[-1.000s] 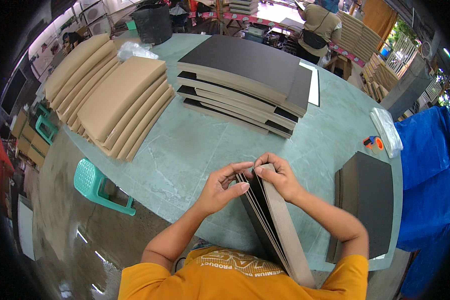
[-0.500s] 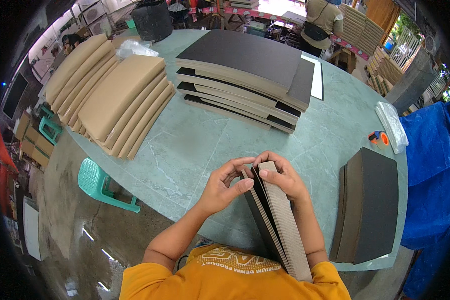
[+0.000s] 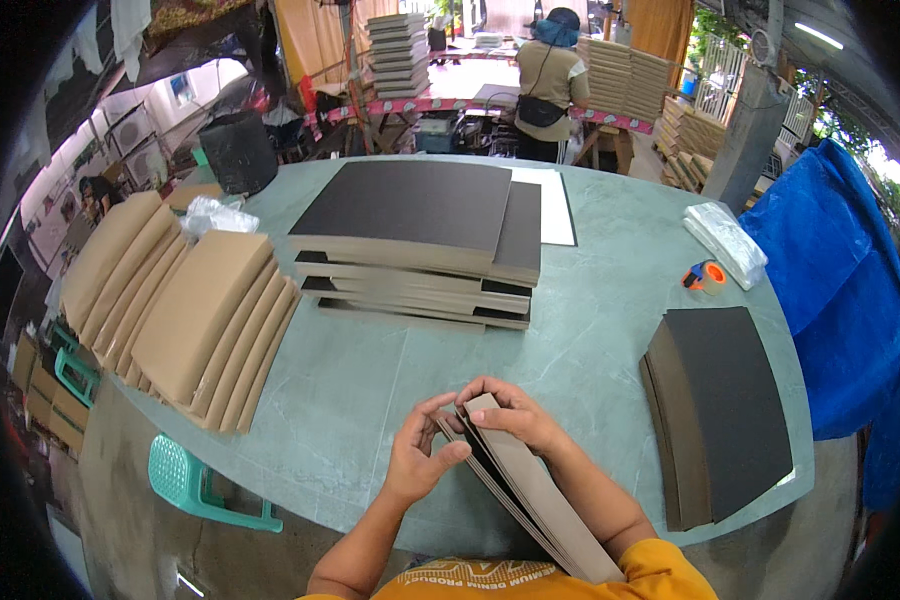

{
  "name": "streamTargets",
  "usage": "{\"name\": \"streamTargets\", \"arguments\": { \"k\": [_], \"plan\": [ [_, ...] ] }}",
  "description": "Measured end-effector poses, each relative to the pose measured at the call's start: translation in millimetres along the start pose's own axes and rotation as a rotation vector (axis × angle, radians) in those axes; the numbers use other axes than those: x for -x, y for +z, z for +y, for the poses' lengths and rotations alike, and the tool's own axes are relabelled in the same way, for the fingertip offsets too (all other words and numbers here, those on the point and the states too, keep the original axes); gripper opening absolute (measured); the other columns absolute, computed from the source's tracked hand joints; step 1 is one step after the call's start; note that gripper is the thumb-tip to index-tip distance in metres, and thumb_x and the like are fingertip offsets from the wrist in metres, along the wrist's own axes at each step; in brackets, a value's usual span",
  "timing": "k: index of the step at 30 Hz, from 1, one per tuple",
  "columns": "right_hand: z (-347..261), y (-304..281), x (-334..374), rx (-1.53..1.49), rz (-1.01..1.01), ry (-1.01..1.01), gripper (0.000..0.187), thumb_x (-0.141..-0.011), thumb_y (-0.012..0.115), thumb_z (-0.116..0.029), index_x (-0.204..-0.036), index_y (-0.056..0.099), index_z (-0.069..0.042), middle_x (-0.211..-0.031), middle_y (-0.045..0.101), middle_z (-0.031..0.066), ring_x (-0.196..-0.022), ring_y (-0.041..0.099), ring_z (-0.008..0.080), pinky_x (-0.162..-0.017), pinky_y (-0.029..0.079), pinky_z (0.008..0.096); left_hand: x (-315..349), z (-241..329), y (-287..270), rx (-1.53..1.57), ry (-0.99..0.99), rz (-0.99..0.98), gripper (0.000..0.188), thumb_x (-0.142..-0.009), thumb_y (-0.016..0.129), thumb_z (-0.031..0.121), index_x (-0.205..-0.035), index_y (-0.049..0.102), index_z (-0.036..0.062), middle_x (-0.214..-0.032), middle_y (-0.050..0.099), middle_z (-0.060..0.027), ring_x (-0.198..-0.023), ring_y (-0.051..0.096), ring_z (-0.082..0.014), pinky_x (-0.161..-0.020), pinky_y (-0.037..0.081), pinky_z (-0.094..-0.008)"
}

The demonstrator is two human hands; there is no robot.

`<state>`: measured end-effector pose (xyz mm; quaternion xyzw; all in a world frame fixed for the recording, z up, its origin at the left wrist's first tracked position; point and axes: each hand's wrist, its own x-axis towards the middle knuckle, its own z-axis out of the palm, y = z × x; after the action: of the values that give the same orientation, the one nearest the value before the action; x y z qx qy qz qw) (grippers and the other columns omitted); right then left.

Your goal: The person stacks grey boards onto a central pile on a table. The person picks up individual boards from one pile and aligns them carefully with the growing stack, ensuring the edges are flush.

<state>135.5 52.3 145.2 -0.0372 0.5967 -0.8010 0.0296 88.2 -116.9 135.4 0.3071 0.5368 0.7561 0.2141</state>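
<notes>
View's tipped up since earlier | pale lettering [image 3: 505, 575] on orange shirt [image 3: 660, 575] | boards [image 3: 550, 510] at near edge of table [image 3: 370, 400], long axis pointing far-left | right hand [image 3: 515, 415] pinching boards, left hand [image 3: 420, 460] half-curled, can't tell if gripping

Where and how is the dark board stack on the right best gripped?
Probably grip the dark board stack along its long left side, coming from the left: layered edges show there, while the right side lies near the rim of the table.
</notes>
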Motion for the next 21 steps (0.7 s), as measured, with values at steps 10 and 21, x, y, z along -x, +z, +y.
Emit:
{"name": "streamTargets", "arguments": {
  "k": [10,21],
  "plan": [
    [17.7,-5.8,1.7,-0.065,0.087,-0.086,0.029,-0.077,0.055,-0.025,-0.098,0.051,-0.005,-0.088,0.053,0.0034,-0.083,0.049,0.0121,-0.074,0.038,0.0250,-5.5,-7.6,5.5,-0.112,0.003,0.016,0.060,-0.072,0.072,0.017,-0.121,0.043,0.0000,-0.086,0.053,-0.0028,-0.084,0.051,-0.0119,-0.080,0.041,-0.0275],
    [16.3,-8.5,3.2,-0.075,0.155,-0.119,0.032,-0.074,0.055,-0.025,-0.098,0.051,-0.004,-0.090,0.054,0.0065,-0.083,0.052,0.0139,-0.075,0.040,0.0252,-9.5,-24.6,5.9,-0.226,0.072,0.031,0.059,-0.074,0.070,0.028,-0.119,0.044,-0.0001,-0.090,0.056,-0.0074,-0.088,0.053,-0.0158,-0.084,0.040,-0.0297]
  ]
}}
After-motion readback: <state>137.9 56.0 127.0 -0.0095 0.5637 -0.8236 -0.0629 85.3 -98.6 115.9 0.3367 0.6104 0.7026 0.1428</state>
